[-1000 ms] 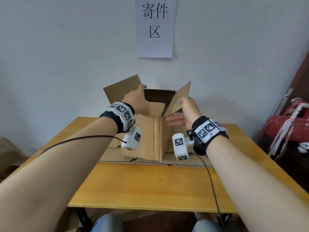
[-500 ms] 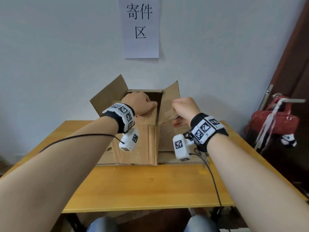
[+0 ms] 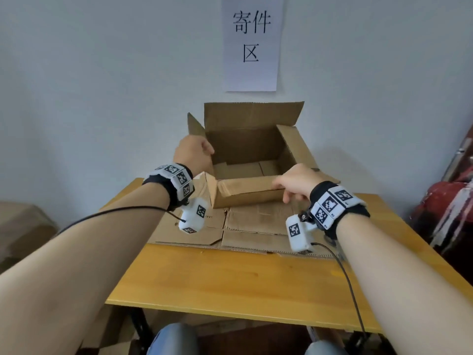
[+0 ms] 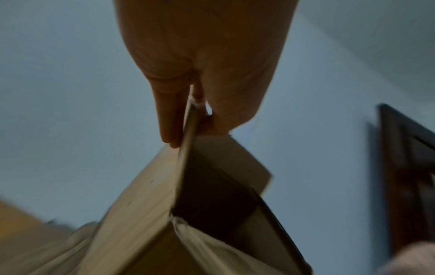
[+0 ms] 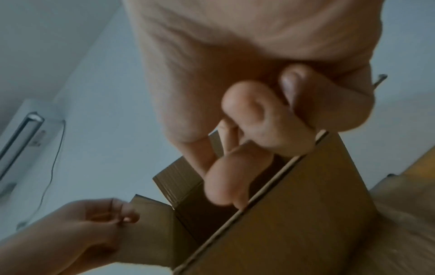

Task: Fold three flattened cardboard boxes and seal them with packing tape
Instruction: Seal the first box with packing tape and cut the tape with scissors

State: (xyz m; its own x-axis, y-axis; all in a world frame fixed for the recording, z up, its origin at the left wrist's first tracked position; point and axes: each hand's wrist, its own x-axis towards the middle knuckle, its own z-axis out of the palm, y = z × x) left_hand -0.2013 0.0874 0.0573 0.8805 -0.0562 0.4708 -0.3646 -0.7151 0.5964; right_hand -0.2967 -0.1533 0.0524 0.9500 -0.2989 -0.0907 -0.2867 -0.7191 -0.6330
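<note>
An open brown cardboard box [image 3: 245, 147] stands with its mouth up on flattened cardboard sheets [image 3: 250, 224] on the wooden table [image 3: 230, 278]. My left hand [image 3: 194, 155] pinches the box's left flap [image 4: 164, 186] between thumb and fingers [image 4: 169, 119]. My right hand [image 3: 294, 183] grips the near flap [image 3: 245, 193] at its right end, with its fingers [image 5: 226, 182] curled over the cardboard edge. The near flap is folded outward and down. The far flap stands upright and the right flap leans outward. No tape roll is in view.
A white paper sign [image 3: 252, 42] hangs on the wall behind the box. A red bag [image 3: 448, 201] sits to the right of the table. A brown object [image 3: 20, 226] lies low at the left. Cables run from both wrist cameras.
The box has been turned from corner-on to face me squarely and spread into an open rectangle. My left hand now holds the left flap, my right hand the near flap.
</note>
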